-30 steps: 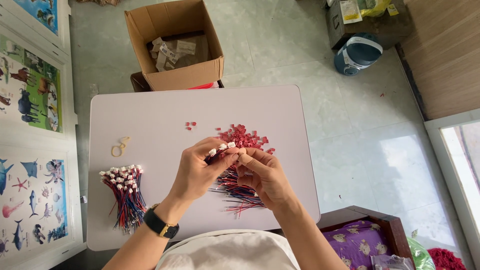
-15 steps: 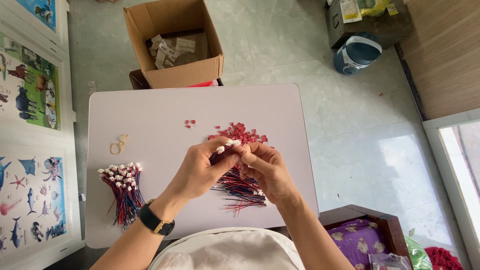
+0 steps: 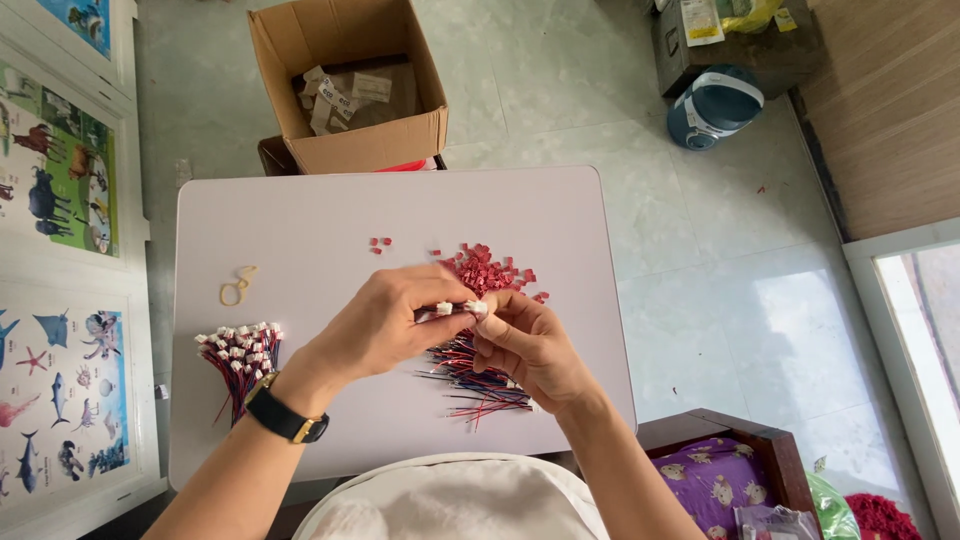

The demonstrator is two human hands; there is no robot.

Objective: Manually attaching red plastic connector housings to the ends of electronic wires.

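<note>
Two hands meet over the middle of the white desk [image 3: 330,215], and a small white connector [image 3: 452,309] on thin wires is pinched between their fingertips. The connector's long axis lies roughly left to right, level with the desk; which end its wires leave from cannot be told, since the fingers cover it. The left hand [image 3: 385,325] is closed in a pinch on the connector's left part, its forearm reaching in from the lower left with a black wristwatch [image 3: 285,415] on the wrist. The right hand [image 3: 530,345] is closed on the right part, thumb uppermost, its forearm coming up from the lower right.

Just beneath the hands a loose pile of red, blue and black wires [image 3: 475,385] is spread, the strands running mostly sideways with free ends fanning toward the right hand's wrist. Just beyond the fingertips a heap of small red housings [image 3: 485,268] is scattered. Well to the left of the left hand a bundle of wires with white connectors [image 3: 240,350] is laid, connector ends pointing away from the person, and beyond it a rubber band [image 3: 238,287] is seen. Bare desk is left beyond and left of the hands; the right edge lies near the right hand. An open cardboard box [image 3: 350,85] stands on the floor past the far edge.
</note>
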